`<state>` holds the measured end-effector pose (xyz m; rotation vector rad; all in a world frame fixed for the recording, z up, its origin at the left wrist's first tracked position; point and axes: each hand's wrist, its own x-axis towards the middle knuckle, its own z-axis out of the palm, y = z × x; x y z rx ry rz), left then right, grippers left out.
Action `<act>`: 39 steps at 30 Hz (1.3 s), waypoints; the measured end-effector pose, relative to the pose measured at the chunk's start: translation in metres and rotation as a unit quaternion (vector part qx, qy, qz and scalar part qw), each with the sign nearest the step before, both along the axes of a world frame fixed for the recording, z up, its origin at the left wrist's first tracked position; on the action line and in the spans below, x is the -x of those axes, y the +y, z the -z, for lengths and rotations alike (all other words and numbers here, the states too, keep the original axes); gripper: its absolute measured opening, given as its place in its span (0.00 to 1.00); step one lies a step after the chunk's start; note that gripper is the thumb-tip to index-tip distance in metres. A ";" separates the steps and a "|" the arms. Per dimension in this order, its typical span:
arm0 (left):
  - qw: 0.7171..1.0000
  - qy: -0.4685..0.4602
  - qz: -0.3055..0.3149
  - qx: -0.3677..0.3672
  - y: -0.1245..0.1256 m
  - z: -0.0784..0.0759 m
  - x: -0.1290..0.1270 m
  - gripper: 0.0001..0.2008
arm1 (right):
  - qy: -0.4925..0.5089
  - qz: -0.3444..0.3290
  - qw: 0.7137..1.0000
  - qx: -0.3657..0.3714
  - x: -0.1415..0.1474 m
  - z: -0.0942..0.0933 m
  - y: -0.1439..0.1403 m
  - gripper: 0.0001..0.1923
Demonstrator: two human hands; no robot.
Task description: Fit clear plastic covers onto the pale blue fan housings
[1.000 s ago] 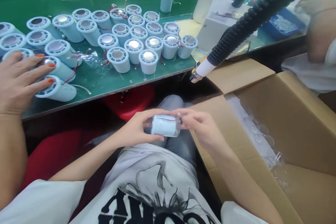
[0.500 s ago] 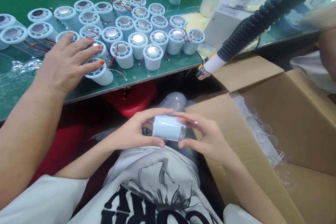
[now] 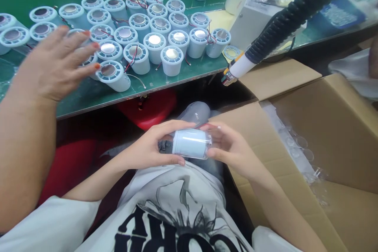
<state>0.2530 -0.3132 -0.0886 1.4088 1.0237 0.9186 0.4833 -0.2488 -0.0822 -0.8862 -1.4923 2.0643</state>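
both of my hands are closed on the one pale blue plastic cylinder with a clear sleeve over its right end [image 3: 191,143], lying on its side over my lap at about 6 o'clock from the bench: my left hand [image 3: 152,147] wraps the left end with the thumb underneath, and my right hand [image 3: 228,147] cups the sleeved end, fingertips [image 3: 210,126] on top. up at 11 o'clock, another person's hand with orange nails [image 3: 56,65] is spread flat over the near-left edge of the cluster of pale blue cylinders with round metal discs on top [image 3: 149,35], which stand on the green bench mat [image 3: 183,73]; it looks to be touching one or two, though blur hides the contact. at 2 o'clock a black ribbed hose with a white and yellow nozzle [image 3: 265,37] slants down toward the bench edge. at 3 o'clock an open brown cardboard box [image 3: 321,126] holds clear plastic pieces [image 3: 295,145].
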 end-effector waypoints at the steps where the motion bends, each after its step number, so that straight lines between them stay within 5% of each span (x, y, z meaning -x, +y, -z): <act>1: 1.000 0.001 0.001 0.000 0.000 0.000 0.000 0.38 | 0.002 0.000 1.000 0.015 0.001 0.000 0.000 0.19; 10: 0.990 -0.107 -0.026 0.089 0.005 0.005 -0.003 0.39 | 0.038 0.056 0.989 0.131 0.011 0.020 0.003 0.18; 17: 0.957 -0.227 -0.126 0.130 0.085 0.029 -0.031 0.34 | 0.112 0.227 0.954 0.162 0.021 0.058 0.032 0.26; 24: 0.969 -0.200 -0.090 0.114 0.145 0.025 -0.043 0.32 | 0.175 0.278 0.934 0.140 0.024 0.075 0.069 0.29; 31: 0.978 -0.153 -0.095 0.107 0.138 0.015 -0.030 0.31 | 0.176 0.261 0.940 0.133 0.034 0.072 0.071 0.27; 36: 0.982 -0.116 -0.126 0.082 0.103 0.006 -0.012 0.29 | 0.137 0.239 0.956 0.098 0.023 0.054 0.055 0.21; 39: 0.981 -0.106 -0.162 0.011 0.068 -0.004 -0.002 0.25 | 0.030 0.267 0.962 -0.040 0.008 0.041 0.038 0.17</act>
